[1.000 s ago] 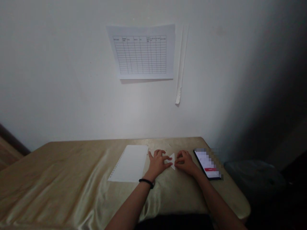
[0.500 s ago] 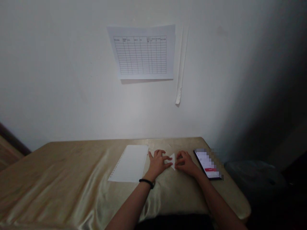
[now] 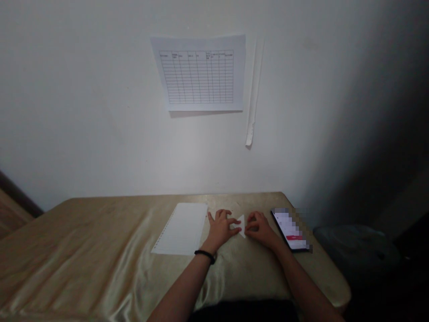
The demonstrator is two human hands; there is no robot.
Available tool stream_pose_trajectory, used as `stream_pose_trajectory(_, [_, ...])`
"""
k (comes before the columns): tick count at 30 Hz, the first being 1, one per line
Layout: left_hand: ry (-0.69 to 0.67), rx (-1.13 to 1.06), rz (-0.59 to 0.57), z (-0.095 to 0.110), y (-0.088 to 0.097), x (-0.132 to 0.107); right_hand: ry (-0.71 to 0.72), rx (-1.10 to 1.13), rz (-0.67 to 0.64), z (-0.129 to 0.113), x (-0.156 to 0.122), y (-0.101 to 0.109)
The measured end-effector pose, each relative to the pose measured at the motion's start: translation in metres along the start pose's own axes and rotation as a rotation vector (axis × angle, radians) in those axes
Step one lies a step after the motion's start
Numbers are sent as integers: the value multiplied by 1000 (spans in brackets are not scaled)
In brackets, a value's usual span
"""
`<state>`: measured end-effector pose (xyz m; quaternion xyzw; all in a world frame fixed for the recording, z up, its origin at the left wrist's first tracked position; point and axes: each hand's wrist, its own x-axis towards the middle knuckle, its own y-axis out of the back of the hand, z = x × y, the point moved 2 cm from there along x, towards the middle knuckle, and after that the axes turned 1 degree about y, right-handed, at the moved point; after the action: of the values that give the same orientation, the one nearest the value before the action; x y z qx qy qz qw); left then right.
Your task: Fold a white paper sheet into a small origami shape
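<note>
A small white folded piece of paper [image 3: 242, 226], triangular in outline, lies on the cloth between my two hands. My left hand [image 3: 220, 229], with a black band at the wrist, holds the paper's left side with thumb and forefinger, the other fingers curved outward. At the right edge of the paper, the thumb and fingertips of my right hand [image 3: 259, 228] are pinched together on it. Part of the fold is hidden by the fingers. Just left of my left hand lies a white loose-leaf sheet [image 3: 182, 229] with punched holes along its left edge.
A phone [image 3: 290, 230] with its screen lit lies right of my right hand. Shiny gold cloth [image 3: 100, 250] with wrinkles covers the table. On the wall behind hang a printed table sheet [image 3: 201, 76] and a narrow white strip [image 3: 254, 94]. A dark object [image 3: 355, 248] stands beyond the table's right edge.
Almost nothing differs. Both hands stay at the folded paper, and the view has shifted very slightly.
</note>
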<state>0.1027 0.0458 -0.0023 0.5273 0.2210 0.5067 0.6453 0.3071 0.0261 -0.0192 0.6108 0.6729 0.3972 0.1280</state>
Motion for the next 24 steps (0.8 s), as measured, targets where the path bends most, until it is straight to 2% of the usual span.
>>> stream_pose_trajectory(3, [-2,-6,6,-1,-1,0,10,16,-45,0,0,1])
stream_pose_trajectory(6, [-5,-6,10,-1,-2,0,-8,25,-36,1,0,0])
stream_pose_trajectory(13, [2,-4,3,-1,-2,0,-92,-3,140,7,5,-5])
stream_pose_trajectory(15, [5,-4,-4,-1,-1,1,-104,-25,155,8,5,-4])
stream_pose_trajectory(24, [9,-5,-23,-2,-1,1,2,31,-14,2,0,2])
